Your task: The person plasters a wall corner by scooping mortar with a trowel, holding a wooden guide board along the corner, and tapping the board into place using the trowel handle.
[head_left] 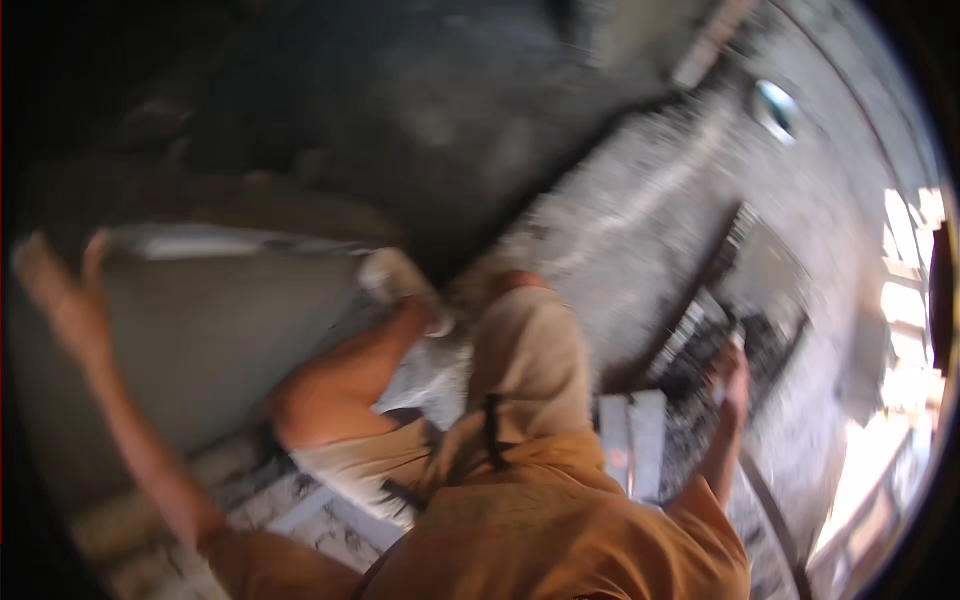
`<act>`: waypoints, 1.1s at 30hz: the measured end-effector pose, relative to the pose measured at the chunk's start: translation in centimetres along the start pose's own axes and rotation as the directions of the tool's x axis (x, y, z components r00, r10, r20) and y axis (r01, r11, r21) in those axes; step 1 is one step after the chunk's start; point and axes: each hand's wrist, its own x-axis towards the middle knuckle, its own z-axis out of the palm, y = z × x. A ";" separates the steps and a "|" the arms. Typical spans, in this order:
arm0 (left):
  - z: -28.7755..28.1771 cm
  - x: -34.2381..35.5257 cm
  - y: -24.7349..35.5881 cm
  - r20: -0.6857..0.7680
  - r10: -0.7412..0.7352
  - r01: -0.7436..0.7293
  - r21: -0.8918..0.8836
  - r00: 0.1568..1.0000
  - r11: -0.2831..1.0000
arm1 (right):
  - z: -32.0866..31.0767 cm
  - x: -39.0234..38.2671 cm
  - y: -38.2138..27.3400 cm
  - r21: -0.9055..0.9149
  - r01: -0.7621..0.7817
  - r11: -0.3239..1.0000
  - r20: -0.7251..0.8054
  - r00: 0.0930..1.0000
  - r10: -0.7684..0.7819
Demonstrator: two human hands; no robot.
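At the far left, my left hand is raised with thumb and fingers apart. Its fingertips are close to the end of a long pale strip along the top edge of a smooth grey surface; contact is unclear. My right hand is over a rectangular tray holding a dark, crumbly mix. Its fingers look curled around a small pale-ended thing, too blurred to name. Just beyond that hand, a flat grey plate-like piece lies at the tray's far end.
Two pale boards lie beside my right thigh. A bright round thing stands on the rough grey floor at far right. Farther back lies a long bar. A dark hose or strap runs near my right elbow. Rubble lies lower left.
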 end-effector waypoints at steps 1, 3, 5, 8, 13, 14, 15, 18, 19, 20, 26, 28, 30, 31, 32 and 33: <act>0.7 -0.8 5.0 -0.035 -0.025 0.022 -0.067 0.999 0.997 | -0.8 -1.0 -1.2 -0.017 0.031 0.999 0.008 0.999 -0.031; -0.6 1.0 8.1 0.138 -0.200 0.226 -0.215 0.970 0.950 | 4.1 -1.2 -3.2 0.000 0.077 0.997 0.260 0.963 -0.074; -2.7 1.9 6.5 0.173 -0.236 0.265 -0.170 0.956 0.949 | 12.6 -0.9 -3.8 0.032 -0.016 0.999 0.366 0.930 0.003; -4.1 1.7 5.4 0.255 -0.323 0.362 -0.123 0.911 0.924 | 27.7 -2.0 -5.6 0.070 -0.112 0.991 0.683 0.730 0.034; -3.6 2.1 5.7 0.303 -0.342 0.382 -0.083 0.890 0.920 | 50.4 -9.6 -10.8 0.038 -0.102 0.994 0.938 0.346 0.000; -4.1 2.3 5.6 0.288 -0.350 0.387 -0.081 0.891 0.919 | 53.7 -10.9 -11.6 0.049 0.022 0.999 0.959 0.278 -0.053; -4.0 2.2 5.3 0.299 -0.351 0.393 -0.092 0.887 0.915 | 57.2 -12.6 -11.6 0.130 0.199 0.971 0.958 0.227 -0.174; -3.1 2.2 5.6 0.307 -0.347 0.401 -0.134 0.886 0.906 | 63.9 -15.7 -10.6 0.149 0.476 0.867 0.951 0.173 -0.258; -3.0 2.2 5.6 0.306 -0.344 0.399 -0.139 0.888 0.906 | 65.7 -16.2 -9.2 0.278 0.738 0.615 0.844 0.118 -0.523; -2.9 1.9 5.3 0.300 -0.346 0.395 -0.123 0.889 0.910 | 66.9 -17.4 -8.3 0.253 0.805 0.536 0.844 0.088 -0.530; -3.3 1.7 5.2 0.276 -0.332 0.382 -0.151 0.902 0.912 | 68.3 -22.0 -4.1 0.218 0.919 0.328 0.835 -0.001 -0.550; -3.1 1.6 5.2 0.272 -0.340 0.390 -0.157 0.900 0.907 | 67.7 -23.1 -3.8 0.234 0.898 0.373 0.851 -0.003 -0.526; -3.1 1.6 5.1 0.263 -0.345 0.394 -0.167 0.901 0.904 | 66.9 -24.3 -3.6 0.226 0.904 0.364 0.857 -0.006 -0.515; -3.2 1.7 5.2 0.282 -0.352 0.407 -0.164 0.892 0.899 | 66.4 -24.8 -3.5 0.212 0.911 0.354 0.859 -0.001 -0.511; -3.3 1.7 5.2 0.301 -0.359 0.419 -0.162 0.883 0.894 | 65.8 -25.5 -3.1 0.216 0.910 0.354 0.859 -0.005 -0.511; -3.4 1.9 5.4 0.299 -0.357 0.417 -0.165 0.885 0.894 | 65.1 -26.1 -2.6 0.195 0.915 0.353 0.858 0.015 -0.513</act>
